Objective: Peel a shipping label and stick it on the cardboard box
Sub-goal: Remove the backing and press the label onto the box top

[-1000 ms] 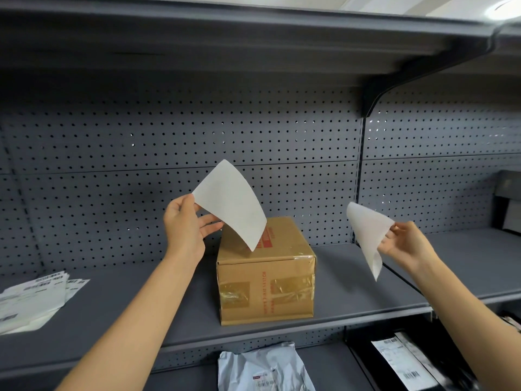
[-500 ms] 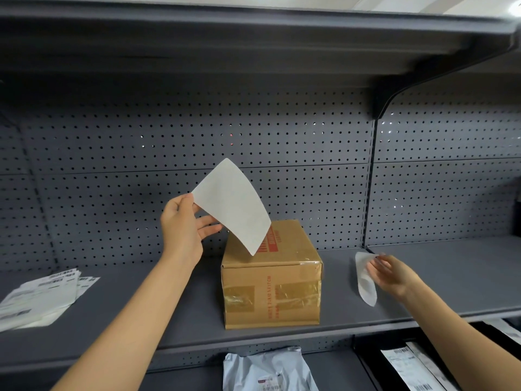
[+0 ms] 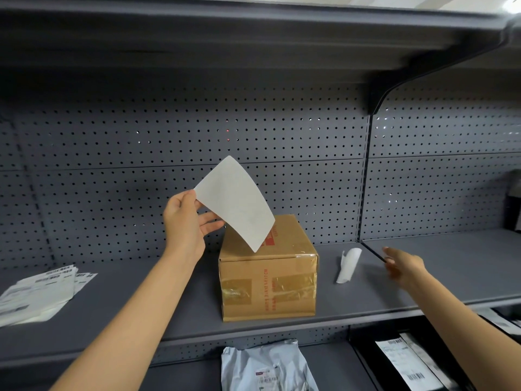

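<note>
A taped brown cardboard box (image 3: 267,280) stands on the grey shelf (image 3: 169,303). My left hand (image 3: 183,221) pinches the corner of a curved white label (image 3: 235,201), held in the air above the box's back left, its blank side toward me. A curled white backing sheet (image 3: 348,265) lies on the shelf to the right of the box. Just right of that sheet, my right hand (image 3: 403,266) hovers blurred, fingers apart and holding nothing.
A stack of printed labels (image 3: 39,292) lies at the shelf's left end. Perforated grey panels form the back wall, and another shelf hangs overhead. Below, a grey mailer bag (image 3: 267,365) and a bin with labelled parcels (image 3: 406,359) sit on the lower level.
My right hand brought the backing sheet down to the shelf, let go of it and drew away to the right. My left hand has kept the label steady above the box.
</note>
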Demonstrator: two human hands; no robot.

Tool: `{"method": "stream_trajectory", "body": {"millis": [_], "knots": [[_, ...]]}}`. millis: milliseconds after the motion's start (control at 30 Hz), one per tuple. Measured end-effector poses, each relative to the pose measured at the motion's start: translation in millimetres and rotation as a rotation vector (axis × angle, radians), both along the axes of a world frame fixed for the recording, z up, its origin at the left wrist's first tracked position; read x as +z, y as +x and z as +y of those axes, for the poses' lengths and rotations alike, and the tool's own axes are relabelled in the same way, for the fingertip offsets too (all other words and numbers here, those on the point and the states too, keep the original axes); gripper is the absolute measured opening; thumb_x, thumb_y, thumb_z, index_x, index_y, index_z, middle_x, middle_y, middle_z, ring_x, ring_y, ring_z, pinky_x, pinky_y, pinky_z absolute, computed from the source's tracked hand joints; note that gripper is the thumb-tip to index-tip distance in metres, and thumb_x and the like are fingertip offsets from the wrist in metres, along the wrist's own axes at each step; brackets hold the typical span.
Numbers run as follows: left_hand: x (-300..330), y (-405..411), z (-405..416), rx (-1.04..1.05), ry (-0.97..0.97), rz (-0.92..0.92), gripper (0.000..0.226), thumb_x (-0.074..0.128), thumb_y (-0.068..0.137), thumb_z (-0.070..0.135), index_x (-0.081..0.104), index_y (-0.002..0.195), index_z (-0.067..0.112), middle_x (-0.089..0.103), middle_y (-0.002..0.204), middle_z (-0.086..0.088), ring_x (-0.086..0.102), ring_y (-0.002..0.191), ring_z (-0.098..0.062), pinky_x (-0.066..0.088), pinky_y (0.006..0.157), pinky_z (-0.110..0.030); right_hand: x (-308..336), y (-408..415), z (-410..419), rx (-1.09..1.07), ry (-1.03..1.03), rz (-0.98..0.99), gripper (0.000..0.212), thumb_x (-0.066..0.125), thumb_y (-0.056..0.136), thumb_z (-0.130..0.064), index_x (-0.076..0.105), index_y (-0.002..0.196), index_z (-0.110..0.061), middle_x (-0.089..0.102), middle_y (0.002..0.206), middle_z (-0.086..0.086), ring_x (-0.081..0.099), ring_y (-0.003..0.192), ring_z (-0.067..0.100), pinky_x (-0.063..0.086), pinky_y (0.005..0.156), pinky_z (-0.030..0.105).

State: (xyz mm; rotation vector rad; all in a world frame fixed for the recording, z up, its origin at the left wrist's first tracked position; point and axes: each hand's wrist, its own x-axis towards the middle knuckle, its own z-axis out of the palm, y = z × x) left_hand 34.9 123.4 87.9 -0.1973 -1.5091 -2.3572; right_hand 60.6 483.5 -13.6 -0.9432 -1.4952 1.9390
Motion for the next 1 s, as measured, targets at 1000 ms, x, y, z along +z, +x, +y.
{"method": "stream_trajectory", "body": {"millis": [1000], "knots": [[12, 29, 17, -0.205, 0.018, 0.070, 0.015, 0.038, 0.093, 0.029, 0.051, 0.093, 0.022, 0.065, 0.095, -0.005, 0.070, 0.055, -0.020, 0.053, 0.041, -0.027, 86, 29, -223, 0.210, 1.380, 0.478, 0.015, 0.052, 0.080, -0.006, 0.057, 0.095, -0.007, 0.065, 0.093, 0.008, 0.060, 0.083, 0.028, 0.048, 0.069, 0.040]]}}
